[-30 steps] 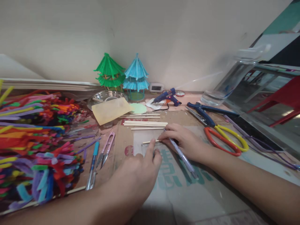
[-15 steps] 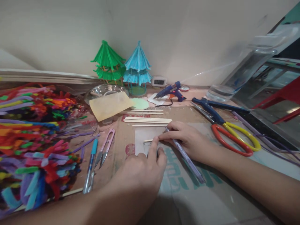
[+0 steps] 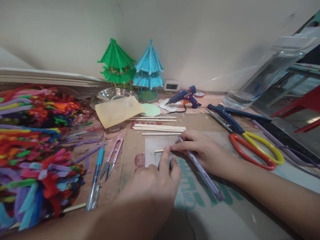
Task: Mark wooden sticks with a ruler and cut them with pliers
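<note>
My left hand (image 3: 155, 186) reaches in from the bottom. Its index finger is stretched out and presses on a short pale wooden stick (image 3: 158, 151) lying on white paper (image 3: 151, 143); its other fingers are bent. My right hand (image 3: 200, 146) is closed around a slim purple pen (image 3: 203, 173) that slants down to the right. The fingertips of my right hand meet the left index finger at the stick, whose right part they cover. Just beyond the paper lie a single wooden stick (image 3: 161, 134) and a row of several more sticks (image 3: 160, 127).
Bundles of coloured pipe cleaners (image 3: 30, 140) fill the left. Near them lie thread snips (image 3: 112, 156) and a blue-capped pen (image 3: 96, 178). A hot glue gun (image 3: 183, 96) rests behind; red-and-yellow-handled pliers (image 3: 250, 150) are at right. Green (image 3: 116, 63) and blue (image 3: 149, 68) tiered models stand against the wall.
The view has shifted slightly. Both hands keep nearly the same position on the stick, and the purple pen stays in my right hand.
</note>
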`<state>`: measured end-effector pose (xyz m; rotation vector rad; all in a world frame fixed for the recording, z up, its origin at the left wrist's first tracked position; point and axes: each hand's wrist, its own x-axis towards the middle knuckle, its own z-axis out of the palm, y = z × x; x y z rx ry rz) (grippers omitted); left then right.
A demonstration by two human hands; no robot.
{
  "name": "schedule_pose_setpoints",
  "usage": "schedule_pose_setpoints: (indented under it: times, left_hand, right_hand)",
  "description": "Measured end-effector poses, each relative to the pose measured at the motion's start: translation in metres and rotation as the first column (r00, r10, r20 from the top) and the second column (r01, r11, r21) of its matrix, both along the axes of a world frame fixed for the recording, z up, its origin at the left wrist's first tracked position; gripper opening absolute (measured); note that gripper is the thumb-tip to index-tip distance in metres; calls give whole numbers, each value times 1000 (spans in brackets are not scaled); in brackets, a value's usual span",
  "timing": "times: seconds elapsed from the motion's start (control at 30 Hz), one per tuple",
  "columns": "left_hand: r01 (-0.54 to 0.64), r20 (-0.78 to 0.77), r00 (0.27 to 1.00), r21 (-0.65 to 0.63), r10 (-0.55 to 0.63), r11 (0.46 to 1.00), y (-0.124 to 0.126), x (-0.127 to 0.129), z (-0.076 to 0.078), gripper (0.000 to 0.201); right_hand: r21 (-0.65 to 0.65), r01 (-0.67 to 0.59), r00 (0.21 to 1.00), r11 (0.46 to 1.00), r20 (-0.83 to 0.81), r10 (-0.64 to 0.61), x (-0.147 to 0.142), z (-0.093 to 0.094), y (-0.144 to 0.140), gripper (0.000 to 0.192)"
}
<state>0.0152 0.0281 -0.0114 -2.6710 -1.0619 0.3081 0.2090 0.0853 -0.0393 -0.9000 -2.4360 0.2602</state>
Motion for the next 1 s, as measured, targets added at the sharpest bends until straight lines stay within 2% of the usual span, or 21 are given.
schedule_pose_setpoints:
  times: [0.47, 1.0]
  left_hand:
    - [-4, -35, 999, -22, 4, 1000, -1, 1, 1, 48]
    - [18, -14, 1000, 12, -18, 1000, -2, -1, -2, 46]
  right_hand:
    - [-2, 9, 1000, 1000, 17, -9, 0, 1, 0, 23]
    - [9, 8, 1000, 1000, 19, -8, 0, 0, 1, 25]
